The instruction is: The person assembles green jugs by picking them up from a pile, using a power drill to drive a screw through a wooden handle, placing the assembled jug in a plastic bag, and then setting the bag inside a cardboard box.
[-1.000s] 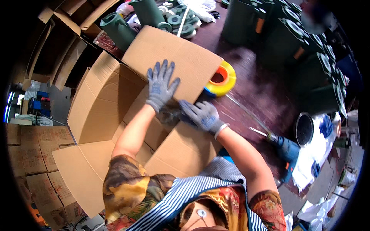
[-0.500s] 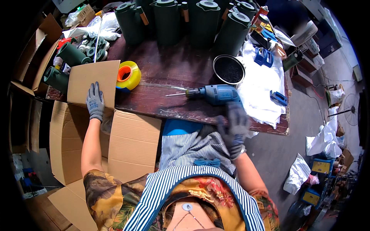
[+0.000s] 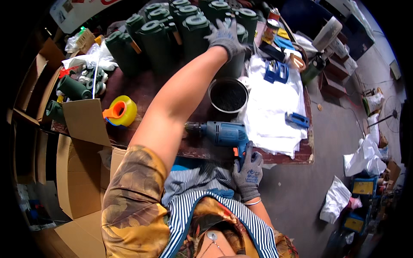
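My left hand (image 3: 226, 39), in a grey glove, stretches across the table to the dark green jugs (image 3: 155, 47). Its fingers are spread over the upper part of one jug at the right of the group. In my right hand (image 3: 248, 172), also gloved, is the grip of a blue power drill (image 3: 226, 133) lying near the table's front edge. The drill's chuck points left, and my left forearm hides its bit. Just beyond the drill stands a round tin (image 3: 228, 95) of dark bits, probably screws.
A yellow tape roll (image 3: 122, 110) lies on the table's left, beside an open cardboard box (image 3: 81, 172). White sheets (image 3: 273, 116) with blue tools (image 3: 276, 71) on them cover the right side. Green jug parts (image 3: 74, 87) sit at the far left.
My left hand has left the box flap and reached far forward to the jugs. My right hand has closed on the drill's grip. The view has shifted.
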A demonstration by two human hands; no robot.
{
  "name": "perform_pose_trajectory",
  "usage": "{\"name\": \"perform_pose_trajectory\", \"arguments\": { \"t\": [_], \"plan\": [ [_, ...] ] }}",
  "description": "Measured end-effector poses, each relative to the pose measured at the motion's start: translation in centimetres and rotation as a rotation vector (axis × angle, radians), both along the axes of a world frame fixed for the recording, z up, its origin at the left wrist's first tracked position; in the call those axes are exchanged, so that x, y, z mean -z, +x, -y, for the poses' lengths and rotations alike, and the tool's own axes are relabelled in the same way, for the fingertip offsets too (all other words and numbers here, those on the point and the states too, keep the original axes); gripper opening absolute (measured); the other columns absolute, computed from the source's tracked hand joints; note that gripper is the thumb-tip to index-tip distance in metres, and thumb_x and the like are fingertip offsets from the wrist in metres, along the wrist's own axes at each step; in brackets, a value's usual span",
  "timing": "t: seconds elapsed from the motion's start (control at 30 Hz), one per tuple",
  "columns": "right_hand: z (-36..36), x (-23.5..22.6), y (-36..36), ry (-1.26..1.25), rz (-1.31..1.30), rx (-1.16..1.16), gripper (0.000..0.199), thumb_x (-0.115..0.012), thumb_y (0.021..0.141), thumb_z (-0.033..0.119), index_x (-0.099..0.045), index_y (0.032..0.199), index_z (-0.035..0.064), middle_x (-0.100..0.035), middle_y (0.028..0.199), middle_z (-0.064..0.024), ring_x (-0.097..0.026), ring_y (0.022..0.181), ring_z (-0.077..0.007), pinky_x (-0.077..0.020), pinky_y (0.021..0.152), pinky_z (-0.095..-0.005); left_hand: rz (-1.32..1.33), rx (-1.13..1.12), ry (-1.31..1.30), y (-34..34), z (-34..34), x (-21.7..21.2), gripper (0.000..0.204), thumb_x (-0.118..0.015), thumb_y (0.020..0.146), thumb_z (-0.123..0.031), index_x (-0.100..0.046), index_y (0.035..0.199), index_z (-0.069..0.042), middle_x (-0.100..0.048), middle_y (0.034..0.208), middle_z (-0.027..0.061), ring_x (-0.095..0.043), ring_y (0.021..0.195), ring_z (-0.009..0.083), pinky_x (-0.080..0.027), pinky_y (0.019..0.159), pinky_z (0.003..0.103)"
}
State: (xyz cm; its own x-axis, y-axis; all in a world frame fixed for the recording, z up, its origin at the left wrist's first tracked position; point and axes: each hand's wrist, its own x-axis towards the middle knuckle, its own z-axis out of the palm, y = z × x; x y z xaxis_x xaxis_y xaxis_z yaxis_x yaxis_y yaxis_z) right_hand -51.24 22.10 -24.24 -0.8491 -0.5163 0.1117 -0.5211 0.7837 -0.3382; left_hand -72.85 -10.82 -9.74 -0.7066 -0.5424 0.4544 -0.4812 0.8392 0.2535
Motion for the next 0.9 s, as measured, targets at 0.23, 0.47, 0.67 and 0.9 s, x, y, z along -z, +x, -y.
{"name": "perform_pose_trajectory", "arguments": {
  "t": [0.23, 0.47, 0.67, 0.9],
  "plan": [
    [-3.9, 0.1, 0.0, -0.06, 0.081, 0.07, 0.092, -0.071, 0.083, 0.029, -0.026, 0.162, 0.0132, -0.05, 0.117, -0.0215, -0.056, 0.107, -0.0396, -0.0513, 0.088, -0.0487, -0.191, 0.367, -0.016, 13.0, -0.9, -5.6, 0.065, -0.082, 0.079, -0.045, -0.064, 0.132, -0.012, -0.065, 0.121, 0.0199, -0.07, 0.099, 0.0333, -0.057, 0.09, 0.037],
    [-6.9, 0.8, -0.2, -0.061, 0.068, 0.104, 0.092, -0.071, 0.085, 0.029, -0.025, 0.162, 0.0116, -0.05, 0.123, -0.0247, -0.055, 0.112, -0.0415, -0.0492, 0.094, -0.0505, -0.767, 0.349, 1.216, 41.1, -4.9, 2.4, 0.056, -0.058, 0.105, -0.026, -0.04, 0.154, -0.005, -0.057, 0.14, 0.0094, -0.059, 0.123, 0.0207, -0.047, 0.106, 0.034],
    [-7.9, 1.4, -2.1, -0.177, 0.188, -0.006, 0.094, -0.074, 0.085, 0.036, -0.026, 0.161, 0.0067, -0.055, 0.13, -0.0269, -0.059, 0.117, -0.0425, -0.051, 0.096, -0.0479, -0.583, 0.289, 1.447, 49.1, -9.9, 18.6, 0.102, -0.079, 0.089, -0.037, -0.016, 0.163, -0.006, -0.033, 0.161, 0.0112, -0.038, 0.145, 0.0277, -0.034, 0.119, 0.041],
    [-8.8, 3.1, -2.4, -0.383, 0.276, -0.094, 0.098, -0.08, 0.084, 0.037, -0.028, 0.158, 0.0001, -0.051, 0.145, -0.0279, -0.058, 0.128, -0.039, -0.0499, 0.102, -0.0431, 0.362, 0.379, 1.066, 47.9, -4.7, 12.1, 0.115, -0.089, 0.077, -0.039, -0.019, 0.163, -0.009, -0.037, 0.161, 0.0162, -0.04, 0.145, 0.0272, -0.034, 0.119, 0.042]
  ]
}}
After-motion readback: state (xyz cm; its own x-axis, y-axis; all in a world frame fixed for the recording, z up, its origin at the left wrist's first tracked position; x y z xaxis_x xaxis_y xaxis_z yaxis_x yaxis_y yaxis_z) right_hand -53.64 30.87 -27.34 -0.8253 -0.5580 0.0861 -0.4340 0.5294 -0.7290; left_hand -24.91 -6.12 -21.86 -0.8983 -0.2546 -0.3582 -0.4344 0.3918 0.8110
